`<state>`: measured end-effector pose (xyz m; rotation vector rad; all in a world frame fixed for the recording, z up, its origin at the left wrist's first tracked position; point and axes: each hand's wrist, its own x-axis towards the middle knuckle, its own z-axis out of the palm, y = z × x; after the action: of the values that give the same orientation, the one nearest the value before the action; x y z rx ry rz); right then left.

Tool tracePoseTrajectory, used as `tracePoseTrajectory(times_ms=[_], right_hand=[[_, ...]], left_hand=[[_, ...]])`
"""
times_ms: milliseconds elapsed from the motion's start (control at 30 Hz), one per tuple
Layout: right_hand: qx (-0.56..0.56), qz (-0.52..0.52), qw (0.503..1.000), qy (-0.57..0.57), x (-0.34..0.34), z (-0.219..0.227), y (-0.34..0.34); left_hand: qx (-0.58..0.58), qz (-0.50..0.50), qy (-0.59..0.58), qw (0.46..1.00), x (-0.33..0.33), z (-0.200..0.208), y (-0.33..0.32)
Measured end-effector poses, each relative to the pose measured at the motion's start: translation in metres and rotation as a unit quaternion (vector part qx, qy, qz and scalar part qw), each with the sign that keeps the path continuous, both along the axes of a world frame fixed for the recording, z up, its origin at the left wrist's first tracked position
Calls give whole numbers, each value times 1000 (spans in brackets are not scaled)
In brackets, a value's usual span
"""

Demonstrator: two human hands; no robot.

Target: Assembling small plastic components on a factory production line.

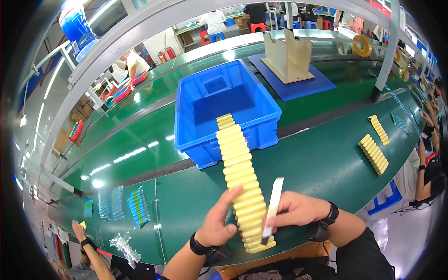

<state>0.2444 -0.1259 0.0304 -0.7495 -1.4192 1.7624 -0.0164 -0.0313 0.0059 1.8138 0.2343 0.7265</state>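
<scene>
A green worktop (317, 154) carries everything within reach. The blue bin (200, 156) sits beyond the hands, and a long row of yellow rolls (242, 177) runs from the near edge over the bin's near rim, its far end inside. The rim seems to serve as a prop, lifting the far part while the near part stays low and in reach.

The left hand (217, 224) stands at the row's left side, thumb and forefinger wide apart, the forefinger against the rolls — probably to steady them. Whether its other fingers go underneath, I cannot tell. The right hand (296, 210) is closed in a pinch on a white stick (276, 196), held slanting with its dark end down, which likely lets that end be aimed closely.

So the row lies between the two hands: its near end below the left fingers, just under the stick's dark end — whether touching, I cannot tell.
</scene>
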Motion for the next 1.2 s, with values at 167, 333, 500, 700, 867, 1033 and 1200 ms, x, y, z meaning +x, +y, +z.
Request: tracePoseTrajectory(times_ms=[167,333,500,700,867,1033,1200], right_hand=[[-44,174,983,-32,-2,-7,-4],[-41,219,973,-61,-5,-8,-3],[-86,258,952,-142,2,3,6],[-61,177,980,-69,26,-6,11],[276,-258,908,-181,7,-17,28],[391,-232,848,-274,-18,-9,33],[412,-270,786,-374,-2,-9,34]], left_hand=[[-180,-26,-18,983,11,7,10],[-116,71,55,989,9,-10,13],[-90,109,126,982,10,-19,16],[-92,104,94,986,17,-28,23],[-62,105,103,987,16,-25,26],[21,119,100,988,16,-15,24],[43,129,113,984,15,-13,22]])
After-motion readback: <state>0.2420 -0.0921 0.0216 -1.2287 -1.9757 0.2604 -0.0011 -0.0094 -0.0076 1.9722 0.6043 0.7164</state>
